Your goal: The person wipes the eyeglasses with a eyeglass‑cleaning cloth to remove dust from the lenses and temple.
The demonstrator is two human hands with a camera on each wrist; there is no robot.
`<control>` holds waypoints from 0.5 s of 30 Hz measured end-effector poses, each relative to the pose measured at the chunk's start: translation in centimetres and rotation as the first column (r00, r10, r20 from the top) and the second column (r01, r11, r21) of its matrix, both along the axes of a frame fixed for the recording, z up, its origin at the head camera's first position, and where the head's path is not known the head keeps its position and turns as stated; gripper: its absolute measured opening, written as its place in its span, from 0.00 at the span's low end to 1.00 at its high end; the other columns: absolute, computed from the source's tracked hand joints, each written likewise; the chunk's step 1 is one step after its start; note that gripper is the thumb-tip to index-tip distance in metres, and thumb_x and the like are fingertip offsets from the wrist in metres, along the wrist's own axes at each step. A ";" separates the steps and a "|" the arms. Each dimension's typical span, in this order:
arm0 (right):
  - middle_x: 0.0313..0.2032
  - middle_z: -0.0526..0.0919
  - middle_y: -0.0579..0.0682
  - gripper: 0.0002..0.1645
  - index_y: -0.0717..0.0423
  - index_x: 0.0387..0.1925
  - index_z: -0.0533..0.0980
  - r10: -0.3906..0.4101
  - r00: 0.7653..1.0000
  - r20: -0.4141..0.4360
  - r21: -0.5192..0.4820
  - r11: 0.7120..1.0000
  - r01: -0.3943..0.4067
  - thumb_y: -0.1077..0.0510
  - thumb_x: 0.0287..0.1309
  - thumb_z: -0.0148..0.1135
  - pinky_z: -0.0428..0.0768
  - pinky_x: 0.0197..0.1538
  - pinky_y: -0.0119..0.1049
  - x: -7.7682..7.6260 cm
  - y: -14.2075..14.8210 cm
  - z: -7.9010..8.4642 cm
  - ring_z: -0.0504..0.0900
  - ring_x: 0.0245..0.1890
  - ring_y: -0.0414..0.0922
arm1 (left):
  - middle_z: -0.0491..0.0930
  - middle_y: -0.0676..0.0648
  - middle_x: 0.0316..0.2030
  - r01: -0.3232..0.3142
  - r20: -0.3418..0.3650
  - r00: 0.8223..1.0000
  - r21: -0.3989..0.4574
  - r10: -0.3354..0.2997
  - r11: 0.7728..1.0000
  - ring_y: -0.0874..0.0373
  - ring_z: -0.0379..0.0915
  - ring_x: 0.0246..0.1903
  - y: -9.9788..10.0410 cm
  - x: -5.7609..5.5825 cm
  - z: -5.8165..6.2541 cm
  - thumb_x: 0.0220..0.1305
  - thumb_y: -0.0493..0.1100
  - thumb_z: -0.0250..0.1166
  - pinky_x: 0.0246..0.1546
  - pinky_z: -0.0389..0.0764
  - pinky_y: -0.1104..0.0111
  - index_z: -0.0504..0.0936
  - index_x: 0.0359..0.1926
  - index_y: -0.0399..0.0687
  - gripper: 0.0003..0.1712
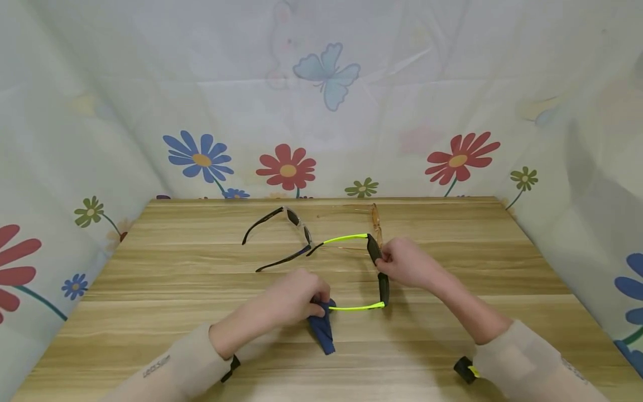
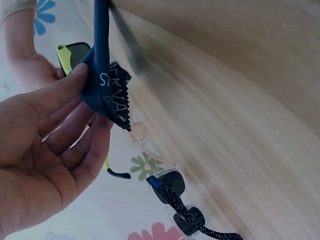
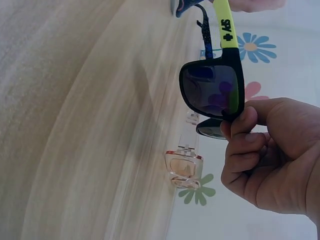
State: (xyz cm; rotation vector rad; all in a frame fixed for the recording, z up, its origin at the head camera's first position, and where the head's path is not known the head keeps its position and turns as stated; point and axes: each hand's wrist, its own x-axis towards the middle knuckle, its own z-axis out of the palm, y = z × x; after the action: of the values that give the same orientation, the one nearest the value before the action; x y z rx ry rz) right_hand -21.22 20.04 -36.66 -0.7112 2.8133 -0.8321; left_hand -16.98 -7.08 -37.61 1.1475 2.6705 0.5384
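Observation:
My right hand (image 1: pixel 409 263) pinches a pair of black sunglasses (image 3: pixel 210 89) at the bridge between the dark lenses. Their temples are neon green, one lettered "SPY" in the right wrist view, and both extend leftward in the head view. With my left hand (image 1: pixel 296 298) I grip a dark blue cleaning cloth (image 2: pixel 102 87), folded around the end of the nearer green temple. The cloth has a zigzag edge, pale lettering and a corner hanging down (image 1: pixel 322 335). In the left wrist view, thumb and fingers press the cloth from both sides.
Clear-framed sunglasses (image 1: pixel 293 216) with dark temples lie unfolded on the wooden table (image 1: pixel 176 290), left of centre. Behind the held pair are amber-framed glasses (image 1: pixel 375 218) with thin temples. A flower-printed curtain (image 1: pixel 382 134) borders the table's back and sides.

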 end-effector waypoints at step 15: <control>0.11 0.71 0.42 0.25 0.51 0.13 0.69 -0.019 1.000 -0.007 -0.019 1.000 0.019 0.63 0.67 0.60 0.68 0.22 0.34 0.1 -0.3 0.5 0.69 0.12 0.38 | 0.86 0.55 0.33 0.009 -0.063 0.998 0.002 -0.009 1.000 0.71 0.76 0.30 1.2 0.8 1.4 0.63 0.44 0.75 0.33 0.78 0.76 0.88 0.39 0.48 0.07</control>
State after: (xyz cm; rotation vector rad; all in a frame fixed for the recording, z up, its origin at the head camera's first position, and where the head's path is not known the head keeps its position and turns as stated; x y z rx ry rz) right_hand -21.13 19.73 -36.14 -0.6922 2.8269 -0.8616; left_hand -16.15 -5.88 -36.21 1.1958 2.7167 0.5128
